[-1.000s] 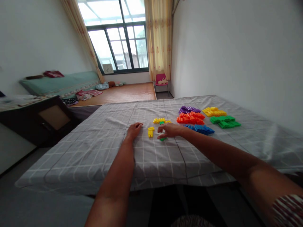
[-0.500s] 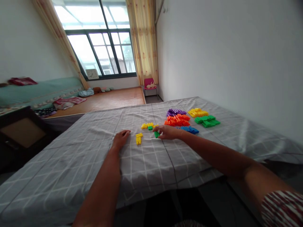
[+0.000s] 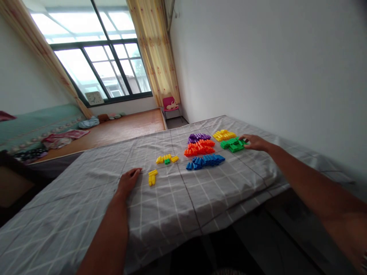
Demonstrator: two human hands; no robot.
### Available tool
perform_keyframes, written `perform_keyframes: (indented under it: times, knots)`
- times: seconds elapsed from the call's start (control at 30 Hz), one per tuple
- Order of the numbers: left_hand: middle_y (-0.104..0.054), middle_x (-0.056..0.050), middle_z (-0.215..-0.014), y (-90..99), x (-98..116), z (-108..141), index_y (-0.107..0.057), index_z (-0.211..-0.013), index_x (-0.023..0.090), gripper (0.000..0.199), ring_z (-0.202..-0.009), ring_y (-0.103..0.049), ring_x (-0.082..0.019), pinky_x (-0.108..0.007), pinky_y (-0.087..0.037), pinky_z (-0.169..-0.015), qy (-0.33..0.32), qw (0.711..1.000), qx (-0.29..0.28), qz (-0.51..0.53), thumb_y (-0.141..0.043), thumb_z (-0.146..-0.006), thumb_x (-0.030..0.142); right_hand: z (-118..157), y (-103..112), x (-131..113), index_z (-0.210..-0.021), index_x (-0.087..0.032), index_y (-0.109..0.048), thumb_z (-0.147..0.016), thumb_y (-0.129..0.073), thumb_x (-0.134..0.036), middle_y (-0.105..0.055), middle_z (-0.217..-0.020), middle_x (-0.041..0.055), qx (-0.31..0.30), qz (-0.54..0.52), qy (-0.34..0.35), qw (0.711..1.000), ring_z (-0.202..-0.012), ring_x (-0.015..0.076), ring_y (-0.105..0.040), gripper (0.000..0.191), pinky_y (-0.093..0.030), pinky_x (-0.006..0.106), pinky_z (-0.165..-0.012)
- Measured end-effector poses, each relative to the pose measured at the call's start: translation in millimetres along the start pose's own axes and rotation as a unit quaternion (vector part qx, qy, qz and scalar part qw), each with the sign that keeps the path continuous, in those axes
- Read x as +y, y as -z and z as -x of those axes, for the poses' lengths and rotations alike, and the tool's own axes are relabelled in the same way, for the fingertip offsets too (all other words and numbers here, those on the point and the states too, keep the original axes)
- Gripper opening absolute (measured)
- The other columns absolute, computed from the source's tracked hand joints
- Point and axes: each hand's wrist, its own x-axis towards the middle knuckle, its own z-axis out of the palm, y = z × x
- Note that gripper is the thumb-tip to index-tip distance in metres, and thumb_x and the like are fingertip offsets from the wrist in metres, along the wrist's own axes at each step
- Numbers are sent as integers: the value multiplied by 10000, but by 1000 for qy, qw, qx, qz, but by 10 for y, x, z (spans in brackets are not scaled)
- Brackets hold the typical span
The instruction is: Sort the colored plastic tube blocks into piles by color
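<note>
My left hand [image 3: 128, 182] rests on the grey checked cloth [image 3: 160, 202] with its fingers curled together; nothing shows in them. Just to its right lies a small group of yellow plastic blocks [image 3: 153, 178]. Behind that group is a short row of yellow blocks [image 3: 164, 158] with a green piece [image 3: 167, 162] in front. At the right end of the pile of green blocks [image 3: 233, 144], my right hand [image 3: 255, 143] has thumb and fingers closed around a green block, partly hidden by the fingers.
Purple [image 3: 198, 138], orange [image 3: 199, 148], blue [image 3: 205, 162] and yellow piles [image 3: 224, 135] lie near the green one. A white wall [image 3: 266, 68] borders the table's right side. Beyond stand a pink chair [image 3: 169, 102] and a bed [image 3: 126, 128].
My right hand has gone from the small yellow row, where it held a green block, right to the green pile. My left hand stays on the cloth. The view has turned right.
</note>
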Motion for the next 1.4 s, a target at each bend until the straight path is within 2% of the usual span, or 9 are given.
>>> perform_keyframes:
  times: [0.2,0.33,0.47,0.63,0.8,0.93,1.13,1.3,1.4]
  knots:
    - [-714,-49,-1090,-1,1,9,-713,-1038,188,462,-1082,-617,-231,-307,-460,-938,0,1000,1,-9,-458,-802,492,20,-106,-25,-1012,-191,-667,-613,-559,-168,-659,-1138,57,6,-42,66,997,-827,159,-652,415,-510,260,-779]
    - [-711,-56,-1096,-37,-14,9,-716,-1026,186,438,-1061,-627,-220,-306,-457,-938,-10,1000,1,-6,-446,-822,464,-50,-82,-324,-955,-180,-687,-637,-524,-154,-687,-1037,62,61,-20,46,997,-766,167,-652,357,-512,280,-755]
    - [-711,-62,-1094,-79,-23,7,-712,-1038,181,421,-1040,-633,-210,-295,-461,-917,-12,1000,2,-6,-434,-847,432,-194,-212,-1197,-927,-187,-681,-750,-532,-211,-703,-934,53,103,-65,101,987,-733,159,-636,233,-497,278,-714]
    - [-713,-56,-1087,-103,-11,45,-716,-1034,200,368,-1015,-637,-200,-279,-465,-883,-19,1000,-4,-16,-445,-873,390,-370,-674,-2687,-989,-193,-674,-839,-570,-308,-701,-926,58,-19,-84,262,961,-799,158,-635,216,-472,254,-719]
    - [-714,-62,-1081,-117,-13,66,-715,-1045,192,347,-1006,-637,-205,-282,-468,-867,-20,1000,0,-11,-450,-887,351,-604,-1166,-3553,-1086,-199,-655,-781,-673,-436,-694,-1001,106,-87,40,179,979,-891,223,-639,386,-467,285,-740]
    - [-717,-64,-1064,-121,26,73,-721,-1024,196,322,-1002,-635,-201,-278,-470,-861,-29,999,-2,-13,-455,-893,321,-744,-1406,-3729,-1136,-176,-618,-780,-647,-503,-655,-1092,171,-75,99,147,981,-951,286,-626,484,-483,353,-752]
    - [-703,-65,-1056,-144,117,81,-716,-1010,193,288,-954,-632,-186,-287,-474,-873,-71,997,6,-30,-468,-892,281,-778,-1487,-3684,-1087,-214,-610,-795,-619,-373,-643,-1117,116,-67,140,160,975,-1037,274,-576,332,-477,351,-776]
    - [-694,-54,-1039,-194,138,83,-709,-1003,212,265,-967,-623,-180,-298,-479,-890,-102,994,34,-9,-477,-895,278,-776,-1526,-3578,-1064,-211,-586,-686,-664,-204,-667,-1009,51,-58,-8,188,980,-907,205,-584,386,-468,303,-746]
    - [-676,-51,-1102,-223,193,103,-684,-1074,219,280,-1055,-592,-183,-326,-454,-958,-147,987,60,32,-478,-905,304,-699,-1584,-3584,-1059,-196,-568,-634,-656,-117,-658,-974,37,-21,-112,255,960,-918,193,-570,441,-465,330,-817]
